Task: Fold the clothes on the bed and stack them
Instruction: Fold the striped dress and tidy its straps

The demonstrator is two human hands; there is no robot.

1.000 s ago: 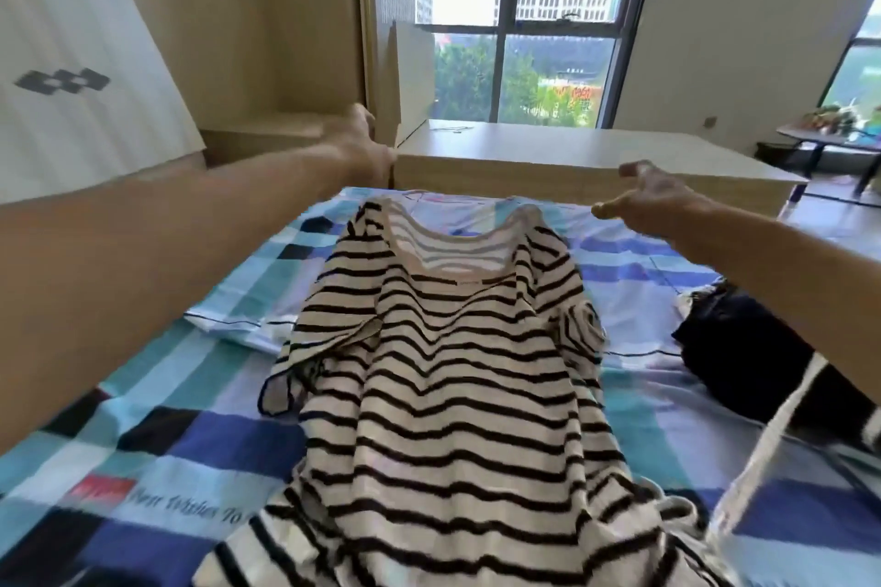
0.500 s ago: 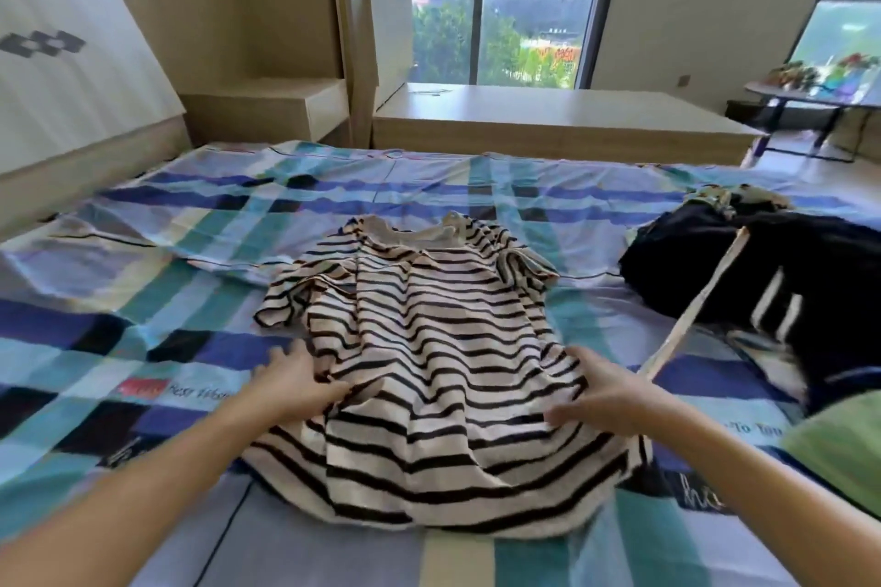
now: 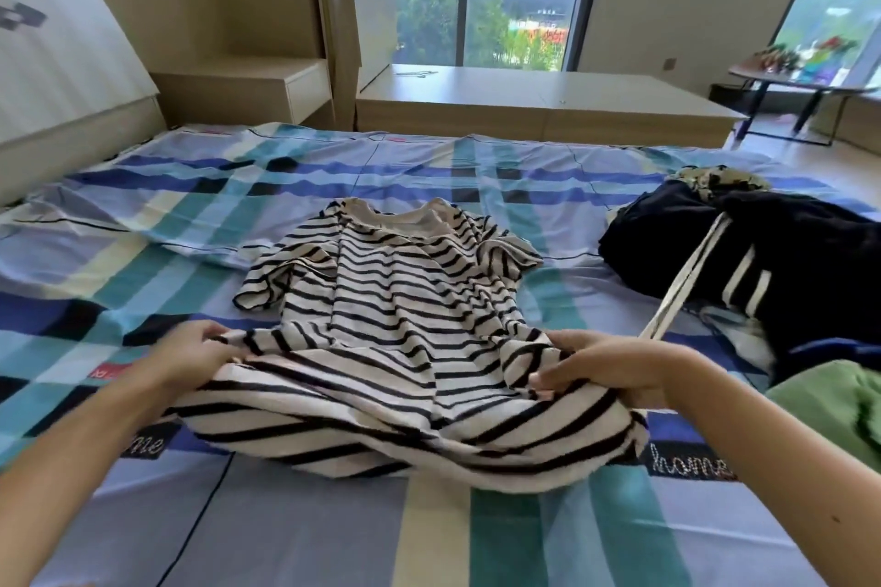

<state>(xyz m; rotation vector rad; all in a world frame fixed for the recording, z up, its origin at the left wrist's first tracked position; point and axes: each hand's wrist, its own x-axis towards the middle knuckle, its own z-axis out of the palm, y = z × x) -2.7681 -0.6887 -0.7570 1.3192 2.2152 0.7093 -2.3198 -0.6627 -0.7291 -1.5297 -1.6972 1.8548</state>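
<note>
Two bare hands are seen at the hem of a black-and-cream striped shirt (image 3: 405,324), which is laid in the middle of a bed (image 3: 286,529) covered by a blue and teal checked sheet. The shirt's neckline is pointed toward the far edge of the bed, with a short sleeve spread to each side. The hem's left corner is gripped by the left hand (image 3: 190,355) and its right corner by the right hand (image 3: 605,365), fingers curled into the cloth, and the hem is lifted off the sheet. Near the bed's right edge a heap of dark clothes (image 3: 786,253) is piled, crossed by a pale strap (image 3: 686,281). A green garment (image 3: 839,410) is seen at that edge, nearer the viewer.
</note>
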